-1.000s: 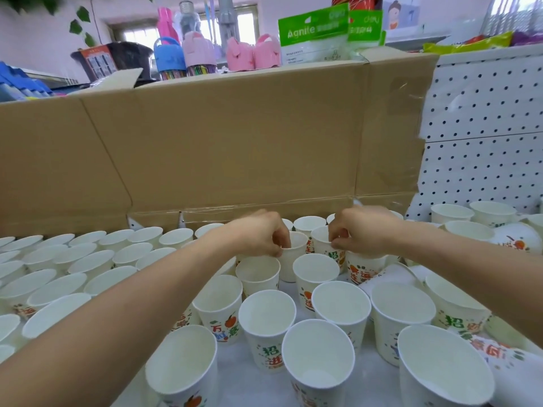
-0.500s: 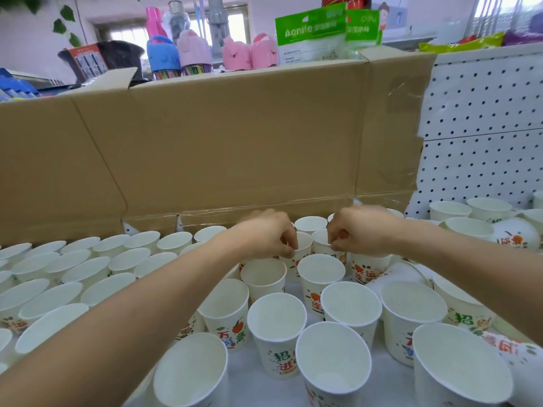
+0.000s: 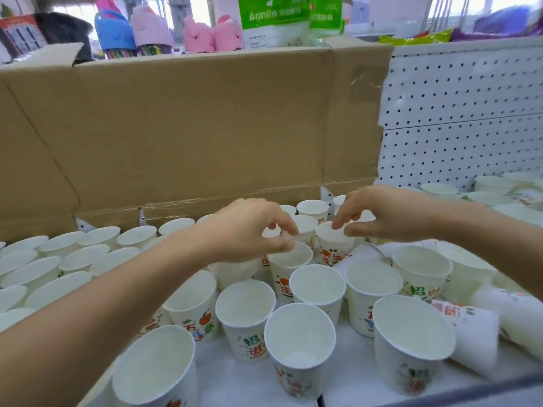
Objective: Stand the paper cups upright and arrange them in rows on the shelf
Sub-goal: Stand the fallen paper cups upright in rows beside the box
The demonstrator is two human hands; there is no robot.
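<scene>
Hands uncurled since moment ago. Left hand (image 3: 249,230) fingers loose, hold nothing. Right hand (image 3: 382,215) fingers at cup (image 3: 330,243) rim; pinch or touch, cannot tell. Lying cups (image 3: 476,327) lower right wait.

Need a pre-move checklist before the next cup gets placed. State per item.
1. left hand grip: cannot tell. Its fingers are curled just above a cup rim, and the view is blurred there.
2. right hand grip: cannot tell. Its fingertips are at the rim of an upright cup, but a pinch is not clear.
3. left rows upright and lined up: ok.
4. All cups standing: not ok. The tipped cups lie on their sides at the right.
5. middle cups in rows: not ok. They are upright but loosely clustered.
</scene>
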